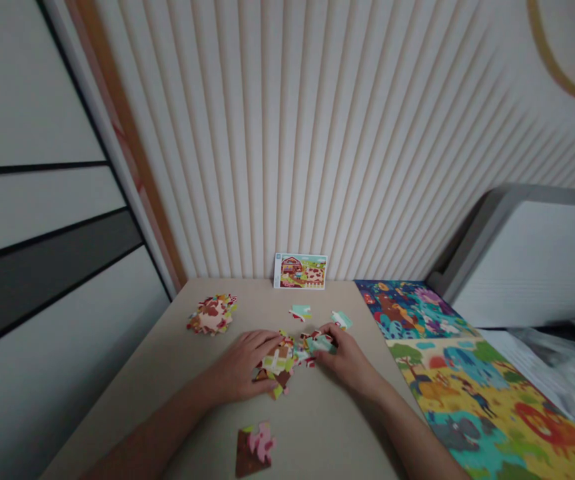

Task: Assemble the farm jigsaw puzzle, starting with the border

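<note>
My left hand [247, 367] curls round the left side of a heap of jigsaw puzzle pieces [278, 360], thumb below and fingers above. The heap's pieces show green, brown and cream. Beside it, my right hand [344, 357] grips light-blue puzzle pieces [321, 343] between thumb and fingers; how many is unclear. Just beyond my hands lie a pale-blue piece [301, 311] and another light piece [341, 320]. Close to me on the table is a brown corner piece with a pink shape [256, 448].
Another pile of puzzle pieces [213, 314] sits at the table's back left. A farm picture card [301, 271] leans against the ribbed wall [287, 133]. Along the right side lie a dark-blue finished puzzle [417, 310] and a yellow animal puzzle [487, 400]. The table [187, 427] is beige.
</note>
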Tool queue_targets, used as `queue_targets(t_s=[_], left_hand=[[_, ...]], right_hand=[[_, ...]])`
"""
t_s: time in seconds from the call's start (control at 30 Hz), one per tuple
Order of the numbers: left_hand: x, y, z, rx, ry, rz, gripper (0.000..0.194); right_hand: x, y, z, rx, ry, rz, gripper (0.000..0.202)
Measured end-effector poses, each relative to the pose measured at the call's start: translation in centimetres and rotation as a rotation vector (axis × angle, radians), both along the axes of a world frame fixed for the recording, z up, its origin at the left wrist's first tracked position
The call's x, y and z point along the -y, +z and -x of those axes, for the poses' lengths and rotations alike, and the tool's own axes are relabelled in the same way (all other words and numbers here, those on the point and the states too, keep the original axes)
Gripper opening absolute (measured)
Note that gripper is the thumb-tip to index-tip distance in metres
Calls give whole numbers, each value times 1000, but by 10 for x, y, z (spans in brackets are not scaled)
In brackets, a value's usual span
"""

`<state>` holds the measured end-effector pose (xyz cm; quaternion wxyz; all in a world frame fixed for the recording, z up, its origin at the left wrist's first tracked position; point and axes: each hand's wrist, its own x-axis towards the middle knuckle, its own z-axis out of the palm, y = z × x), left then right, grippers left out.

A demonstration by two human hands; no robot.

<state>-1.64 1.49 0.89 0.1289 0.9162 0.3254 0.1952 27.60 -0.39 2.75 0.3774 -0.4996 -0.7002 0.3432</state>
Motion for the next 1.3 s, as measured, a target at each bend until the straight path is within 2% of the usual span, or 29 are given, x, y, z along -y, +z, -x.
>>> queue_targets(t_s=[0.1, 0.23, 0.4, 0.43, 0.5, 0.6, 0.67, 0.83, 0.93, 1.17, 1.3], left_hand=[[0, 0, -3, 17, 1, -24, 72], [4, 6, -9, 84, 36, -48, 60], [11, 19, -14, -9, -137, -44, 58], [11, 20, -14, -22, -152, -42, 58], [11, 19, -13, -36, -133, -32, 55], [8, 12, -11, -31, -72, -28, 48], [6, 8, -10, -14, -46, -33, 45], [4, 2, -9, -3, -25, -52, 46], [4, 4, -9, -9, -43, -75, 46], [5, 6, -11, -59, -175, -150, 52], [4, 5, -11, -82, -206, -156, 50]], right_hand=[[-2, 6, 0, -85, -56, -33, 25], [-3, 16, -1, -183, -25, -3, 29], [-11, 24, -21, -137, -249, -20, 31], [-11, 25, -25, -119, -260, -12, 32], [-11, 26, -29, -113, -176, 35, 34], [-4, 22, -20, -154, 111, 152, 40], [2, 16, -8, -113, 236, 158, 46], [6, 0, 4, 265, 172, -73, 53], [4, -4, 0, 387, 154, -128, 48], [3, -7, 2, 367, 60, -95, 38], [3, -13, 4, 169, 72, 59, 37]])
